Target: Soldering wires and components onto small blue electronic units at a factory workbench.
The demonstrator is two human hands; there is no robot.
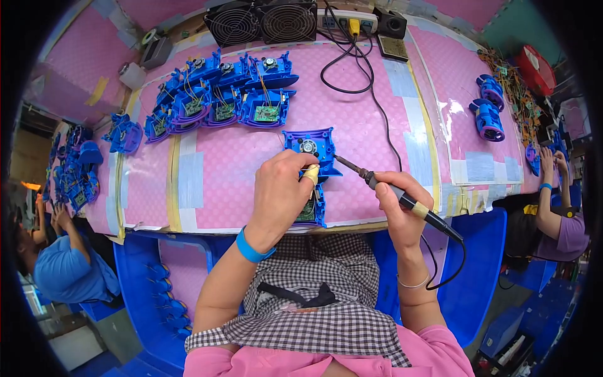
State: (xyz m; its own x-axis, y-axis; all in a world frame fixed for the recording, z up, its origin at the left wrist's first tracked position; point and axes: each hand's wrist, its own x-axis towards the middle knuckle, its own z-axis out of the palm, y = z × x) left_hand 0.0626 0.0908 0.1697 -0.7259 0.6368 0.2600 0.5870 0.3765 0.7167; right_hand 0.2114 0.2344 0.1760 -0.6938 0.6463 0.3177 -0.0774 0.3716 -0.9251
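Checked apron (314, 295) below table edge (352, 224)

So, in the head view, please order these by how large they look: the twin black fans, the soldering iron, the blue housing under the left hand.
1. Twin black fans, widest.
2. Soldering iron in the right hand: long but thin.
3. Blue housing, partly hidden by the left hand; ranks 2 and 3 are unsure.

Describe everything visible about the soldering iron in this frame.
The soldering iron is pen-shaped: a thin dark metal tip, black handle with a yellowish tape band, and a black cord looping from its rear. The right hand grips the handle. It lies slanted, tip pointing up-left at the blue plastic housing on the pink mat; whether it touches is unclear.
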